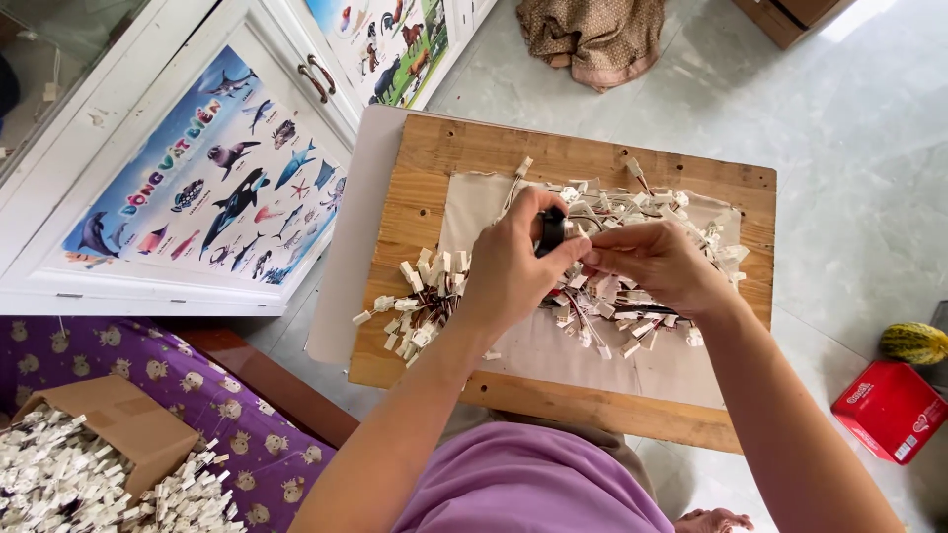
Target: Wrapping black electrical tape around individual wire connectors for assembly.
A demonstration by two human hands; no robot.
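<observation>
Hands meet at the centre of the frame over a wooden board point(425, 197), and we see the left hand point(513, 266) closed around a small black roll point(551, 232), probably tape, pinched between thumb and fingers. The right hand point(657, 265) has its fingertips drawn together on a thin wire piece point(585, 259) just beside the roll, so the two hands nearly touch. We judge this wire piece to be very light, limp along its lead and stiff only at the small white plastic connector, so the connector body or the wire close to it looks like the best place to grip; pulling on the bare lead could strain the joint. Its long axis seems to run roughly left to right across the frame, though the fingers hide most of it. Around the hands lies a loose heap of white connectors with wires point(612, 296) on a pale sheet point(592, 360). At lower left a cardboard box point(118, 419) spills more of them.
</observation>
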